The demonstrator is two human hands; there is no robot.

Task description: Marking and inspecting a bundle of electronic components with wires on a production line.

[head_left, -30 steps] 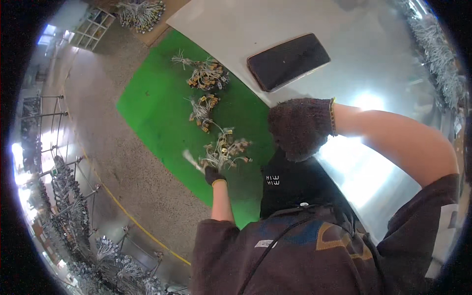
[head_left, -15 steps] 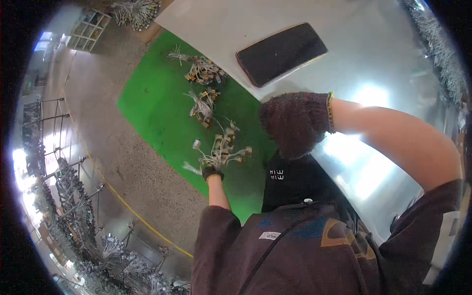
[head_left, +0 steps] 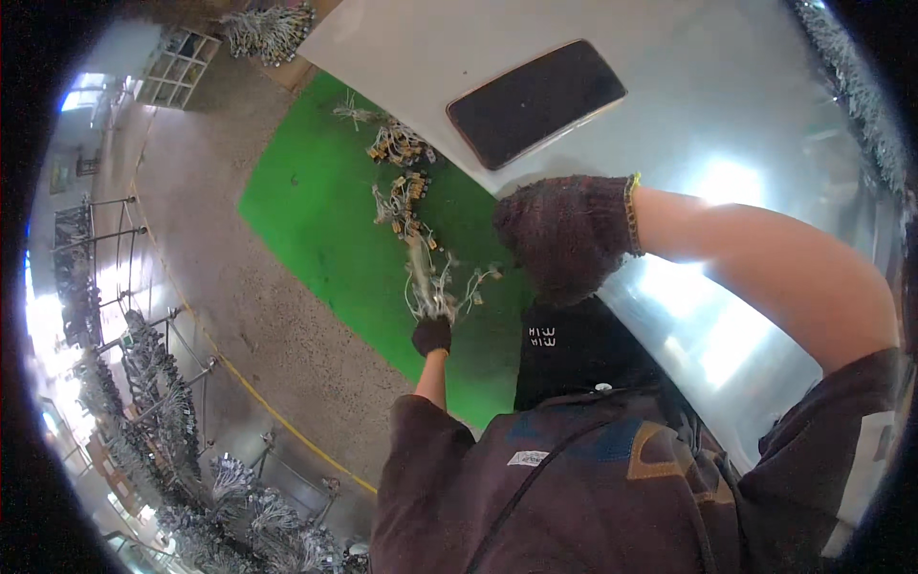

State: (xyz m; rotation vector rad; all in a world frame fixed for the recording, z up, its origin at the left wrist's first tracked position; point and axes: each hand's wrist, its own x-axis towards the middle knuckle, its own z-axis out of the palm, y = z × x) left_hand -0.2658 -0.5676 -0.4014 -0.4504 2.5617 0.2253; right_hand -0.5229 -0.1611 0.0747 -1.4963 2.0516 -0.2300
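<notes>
My left hand [head_left: 432, 335], in a dark knitted glove, is low over a green mat [head_left: 296, 225] on the floor. It is closed on the gathered end of a bundle of thin pale cables [head_left: 438, 295], whose loose ends fan out away from me, partly blurred. Just beyond lies a cable bundle with yellowish connectors [head_left: 406, 203], and farther off another such bundle [head_left: 397, 143]. My right hand [head_left: 569, 239], in a brown knitted glove, is bent at the edge of the metal table [head_left: 669, 143]. Its fingers are turned under and hidden, so any grip is unseen.
A dark phone [head_left: 535, 103] lies on the table beyond my right hand. Racks hung with grey cable bundles [head_left: 158, 402] stand at left, past a yellow floor line [head_left: 258, 397]. A divided crate [head_left: 180, 69] and more cables [head_left: 273, 31] are at far left.
My left hand has shifted slightly right, and the cables in it have swung, with some ends now reaching toward the nearer bundle. My right hand keeps nearly the same place.
</notes>
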